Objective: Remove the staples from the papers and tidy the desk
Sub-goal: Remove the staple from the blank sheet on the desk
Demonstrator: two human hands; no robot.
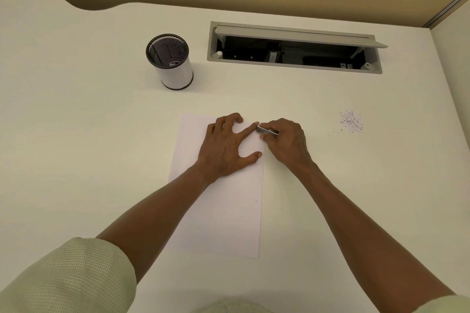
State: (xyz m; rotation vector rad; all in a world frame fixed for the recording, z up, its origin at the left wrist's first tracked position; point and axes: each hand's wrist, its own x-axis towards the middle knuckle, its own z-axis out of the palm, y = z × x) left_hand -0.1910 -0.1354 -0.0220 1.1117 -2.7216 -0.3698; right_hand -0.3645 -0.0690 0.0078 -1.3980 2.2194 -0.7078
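A white sheaf of paper (223, 211) lies lengthwise on the desk in front of me. My left hand (226, 146) presses flat on its upper part, forefinger stretched toward the top right corner, the other fingers bent. My right hand (284, 143) grips a small metal staple remover (267, 131), its tip at the paper's top right corner beside my left forefinger. Two small staples show along the right edge, one (258, 165) near my left thumb and one (256, 201) lower down. A heap of pulled staples (351, 122) lies on the desk to the right.
A mesh pen cup (171, 62) with a white wrap stands at the back left of the paper. Behind it to the right, a grey cable hatch (295, 47) in the desk (89, 122) stands open. A partition wall runs along the back and right.
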